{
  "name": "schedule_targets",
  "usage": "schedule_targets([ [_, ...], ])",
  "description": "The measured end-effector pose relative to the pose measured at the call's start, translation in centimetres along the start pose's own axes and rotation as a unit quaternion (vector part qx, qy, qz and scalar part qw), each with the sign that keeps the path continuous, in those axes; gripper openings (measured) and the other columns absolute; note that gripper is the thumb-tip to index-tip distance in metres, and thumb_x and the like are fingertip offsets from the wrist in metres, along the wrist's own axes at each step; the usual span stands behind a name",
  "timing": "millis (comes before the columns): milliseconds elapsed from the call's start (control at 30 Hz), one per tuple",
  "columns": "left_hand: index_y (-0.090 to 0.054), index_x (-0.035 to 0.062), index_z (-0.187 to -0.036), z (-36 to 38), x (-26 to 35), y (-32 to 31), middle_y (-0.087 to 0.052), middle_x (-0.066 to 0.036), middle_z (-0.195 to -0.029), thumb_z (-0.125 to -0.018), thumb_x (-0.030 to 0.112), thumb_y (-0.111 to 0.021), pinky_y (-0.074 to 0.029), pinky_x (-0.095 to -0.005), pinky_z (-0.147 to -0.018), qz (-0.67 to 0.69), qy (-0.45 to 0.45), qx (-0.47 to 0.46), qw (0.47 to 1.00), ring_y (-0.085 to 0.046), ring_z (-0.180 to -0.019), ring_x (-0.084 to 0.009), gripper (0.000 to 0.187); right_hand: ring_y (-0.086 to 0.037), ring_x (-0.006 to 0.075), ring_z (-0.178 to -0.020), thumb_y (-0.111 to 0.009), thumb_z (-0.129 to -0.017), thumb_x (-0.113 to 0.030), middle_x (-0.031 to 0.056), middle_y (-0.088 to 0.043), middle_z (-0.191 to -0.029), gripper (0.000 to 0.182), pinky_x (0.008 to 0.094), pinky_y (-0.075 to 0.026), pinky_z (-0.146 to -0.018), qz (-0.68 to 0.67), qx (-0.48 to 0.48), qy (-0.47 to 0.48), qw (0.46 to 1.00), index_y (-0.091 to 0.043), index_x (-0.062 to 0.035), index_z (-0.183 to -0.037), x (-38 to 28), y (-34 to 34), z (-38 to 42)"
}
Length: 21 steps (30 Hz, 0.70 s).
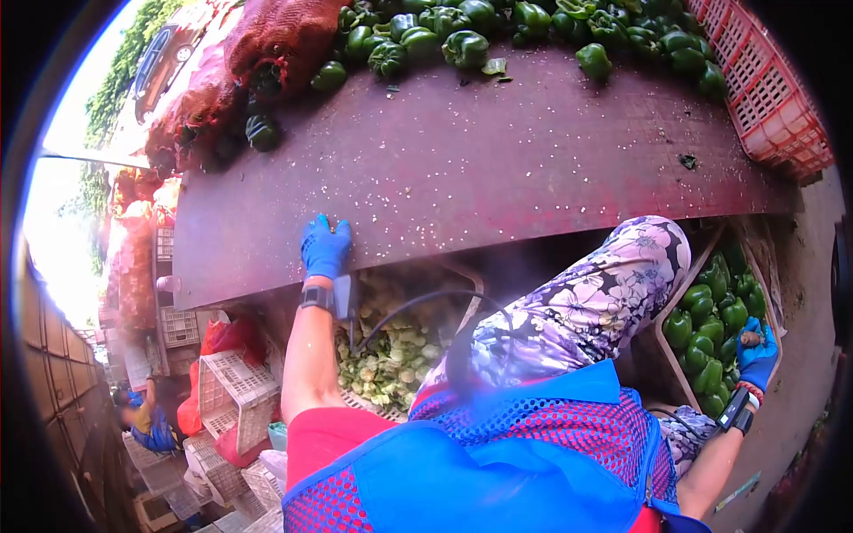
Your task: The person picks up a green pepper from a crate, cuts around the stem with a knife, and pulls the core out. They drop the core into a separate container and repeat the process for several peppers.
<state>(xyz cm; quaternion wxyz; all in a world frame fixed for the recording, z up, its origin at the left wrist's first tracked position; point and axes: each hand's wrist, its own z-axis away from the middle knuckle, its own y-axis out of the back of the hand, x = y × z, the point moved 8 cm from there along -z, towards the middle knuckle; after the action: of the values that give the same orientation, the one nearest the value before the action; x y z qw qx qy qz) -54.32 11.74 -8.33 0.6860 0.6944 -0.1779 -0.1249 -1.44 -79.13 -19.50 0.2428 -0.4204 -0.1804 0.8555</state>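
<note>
My left hand [325, 247], in a blue glove with a black wrist device, lies flat on the near edge of a dark red table [498, 151], fingers spread, holding nothing. My right hand [760, 353], also in a blue glove, reaches down at the far right into a box [668, 302] of green peppers [706, 333]. A small brownish thing shows at its fingers; whether it grips it I cannot tell. A pile of green peppers [462, 35] lies along the table's far side. My floral-trousered knee [595, 302] is raised between the hands.
A red plastic crate [764, 89] stands at the table's right end and red mesh sacks [275, 40] at its left. A basket of pale green trimmings [391, 351] sits under the table edge. White crates [233, 395] and another person [147, 417] are at lower left.
</note>
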Motion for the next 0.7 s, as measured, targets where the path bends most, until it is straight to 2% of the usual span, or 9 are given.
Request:
schedule_targets([
  [33,-0.060,-0.0003,-0.126,1.9,2.0,0.1,-0.059,-0.028,-0.129,-0.088,0.041,-0.068,-0.045,-0.0505,-0.103,-0.005,0.002,0.011,1.000,-0.054,-0.121,-0.0456,0.057,-0.065,0.0321,-0.103,-0.052,-0.103,-0.020,0.0234,-0.065,-0.118,0.038,0.0386,-0.055,-0.084,0.000,-0.018,0.014,1.000,-0.056,0.0098,-0.126,-0.8,0.9,-0.7],
  [100,-0.062,0.0004,-0.124,7.2,4.8,0.2,-0.062,-0.026,-0.126,-0.087,0.040,-0.069,-0.046,-0.0518,-0.100,0.022,-0.129,0.047,0.990,-0.057,-0.116,-0.0434,0.055,-0.065,0.0323,-0.105,-0.051,-0.103,-0.019,0.0233,-0.065,-0.118,0.038,0.0398,-0.055,-0.084,-0.037,0.021,0.029,0.999,-0.055,0.0093,-0.128,-0.9,-1.4,0.4],
  [167,-0.064,0.0048,-0.125,12.7,7.3,1.7,-0.064,-0.022,-0.124,-0.086,0.041,-0.070,-0.047,-0.0521,-0.096,0.009,-0.236,0.083,0.968,-0.060,-0.111,-0.0406,0.053,-0.066,0.0279,-0.093,-0.054,-0.103,-0.020,0.0219,-0.065,-0.115,0.037,0.0380,-0.056,-0.078,-0.067,0.001,0.008,0.998,-0.055,0.0081,-0.127,-0.4,-3.6,1.4],
  [267,-0.065,0.0141,-0.129,14.9,10.9,4.4,-0.070,-0.013,-0.112,-0.086,0.038,-0.072,-0.051,-0.0474,-0.083,0.033,-0.206,0.016,0.978,-0.069,-0.090,-0.0321,0.049,-0.062,0.0210,-0.078,-0.059,-0.101,-0.022,0.0193,-0.066,-0.111,0.038,0.0326,-0.054,-0.069,-0.104,-0.054,-0.016,0.993,-0.055,0.0062,-0.127,0.8,-5.7,0.7],
  [333,-0.066,0.0119,-0.127,11.2,12.5,4.7,-0.072,-0.012,-0.102,-0.087,0.038,-0.072,-0.054,-0.0440,-0.076,0.069,-0.128,-0.028,0.989,-0.069,-0.080,-0.0297,0.048,-0.057,0.0149,-0.066,-0.062,-0.100,-0.026,0.0128,-0.068,-0.103,0.035,0.0264,-0.052,-0.060,-0.100,-0.031,-0.056,0.993,-0.060,0.0005,-0.123,3.4,-10.5,3.1],
  [433,-0.066,0.0087,-0.126,1.3,19.0,5.1,-0.071,-0.015,-0.099,-0.089,0.037,-0.072,-0.055,-0.0423,-0.074,0.163,-0.197,0.097,0.962,-0.069,-0.078,-0.0297,0.047,-0.059,0.0124,-0.066,-0.061,-0.101,-0.032,0.0069,-0.068,-0.098,0.035,0.0255,-0.053,-0.058,-0.035,-0.042,-0.034,0.998,-0.062,-0.0034,-0.122,4.7,-12.6,3.4],
  [500,-0.061,0.0068,-0.131,-5.9,25.4,4.6,-0.069,-0.020,-0.109,-0.088,0.038,-0.072,-0.054,-0.0439,-0.083,0.185,-0.205,0.054,0.960,-0.069,-0.093,-0.0344,0.054,-0.059,0.0120,-0.067,-0.061,-0.100,-0.033,0.0067,-0.067,-0.097,0.036,0.0253,-0.053,-0.057,-0.023,-0.035,-0.019,0.999,-0.062,-0.0042,-0.122,4.9,-14.0,4.8],
  [567,-0.053,0.0053,-0.138,-12.7,31.4,4.0,-0.064,-0.025,-0.121,-0.086,0.040,-0.074,-0.051,-0.0464,-0.095,0.189,-0.252,0.120,0.941,-0.063,-0.111,-0.0399,0.067,-0.060,0.0111,-0.067,-0.061,-0.101,-0.034,0.0065,-0.067,-0.097,0.036,0.0250,-0.053,-0.055,-0.004,-0.010,0.005,1.000,-0.061,-0.0060,-0.122,4.7,-14.1,5.8],
  [700,-0.040,0.0065,-0.150,-20.2,39.8,2.0,-0.049,-0.031,-0.139,-0.073,0.054,-0.080,-0.046,-0.0487,-0.104,0.184,-0.138,0.043,0.972,-0.054,-0.125,-0.0456,0.099,-0.060,0.0098,-0.066,-0.059,-0.101,-0.034,0.0060,-0.067,-0.097,0.035,0.0251,-0.053,-0.054,0.028,0.029,0.049,0.998,-0.061,-0.0069,-0.123,3.5,-12.9,7.9],
])
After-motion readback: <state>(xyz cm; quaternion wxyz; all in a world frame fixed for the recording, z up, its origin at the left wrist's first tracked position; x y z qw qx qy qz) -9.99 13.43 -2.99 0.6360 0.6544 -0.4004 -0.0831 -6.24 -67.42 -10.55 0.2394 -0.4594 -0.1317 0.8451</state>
